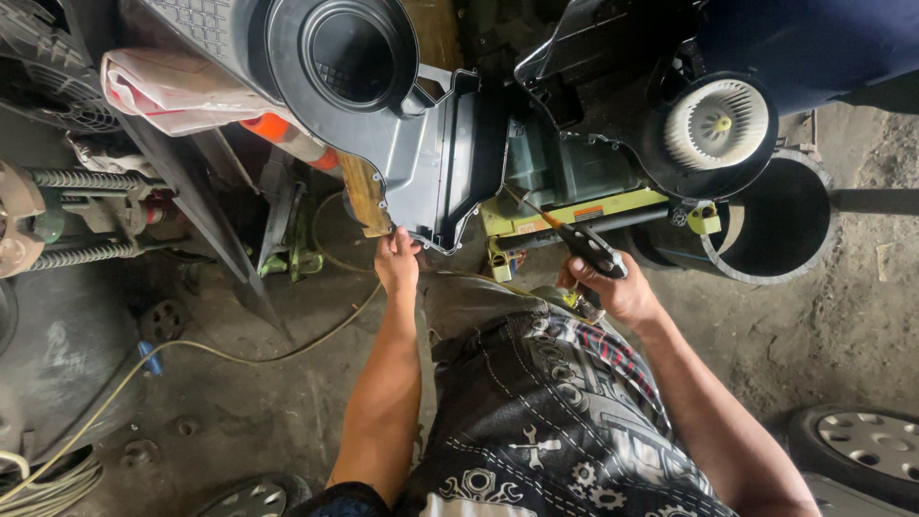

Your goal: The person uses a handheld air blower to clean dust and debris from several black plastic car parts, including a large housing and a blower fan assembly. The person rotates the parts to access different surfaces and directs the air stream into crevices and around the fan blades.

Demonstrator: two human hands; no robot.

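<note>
Head view: left hand (396, 260) pinches the lower edge of a big grey plastic housing (421, 124), fingers closed on the rim near a corner. The housing sits propped up in front of the person, its round opening (352, 53) facing the camera. Right hand (613, 287) is wrapped tight around the black handle of a screwdriver (579, 237), its orange-tipped shaft pointing up-left into the gap between the housing and a second black part carrying a white fan wheel (716, 123). Yellow-green brackets (574, 211) lie just beside the tool tip. A black drum (775, 215) stands to the right, wheel covers (866, 445) on the floor.

Housing looks bulky but light, stiff thin plastic, likely to crack at clips; best held by rim edges, not the fan.
</note>
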